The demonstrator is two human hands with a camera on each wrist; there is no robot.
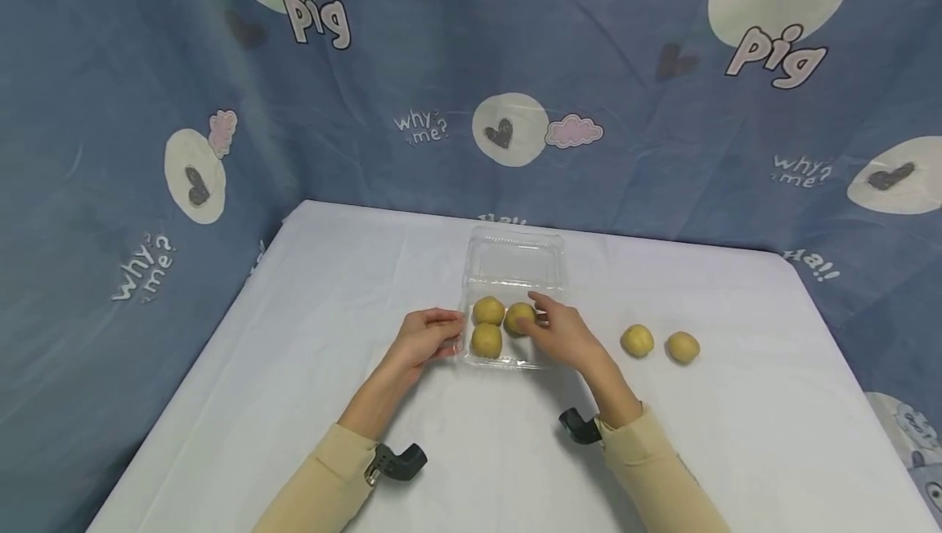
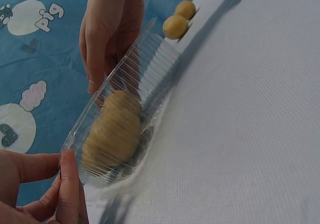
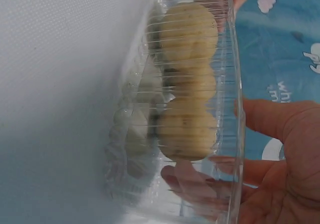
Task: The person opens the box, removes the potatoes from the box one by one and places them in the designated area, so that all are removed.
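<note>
A clear plastic clamshell box point(image 1: 543, 361) lies on the table with its lid point(image 1: 515, 259) folded back. Two round yellow potatoes point(image 1: 487, 340) sit along its left side, one behind the other. A third potato point(image 1: 518, 316) rests beside the rear one. My left hand point(image 1: 427, 337) pinches the box's left rim between thumb and fingers. My right hand point(image 1: 562, 335) reaches in over the right side, its thumb overlapping the third potato in the head view. In the right wrist view, the fingers point(image 3: 200, 184) are spread beside the nearest potato point(image 3: 187, 129), seen through the ribbed wall.
Two more potatoes point(image 1: 637, 341) point(image 1: 683, 347) lie on the white tablecloth point(image 1: 773, 427) to the right of the box. A blue printed curtain point(image 1: 412, 42) hangs behind and along the table's sides. Dark wrist cameras point(image 1: 397, 463) project from both sleeves.
</note>
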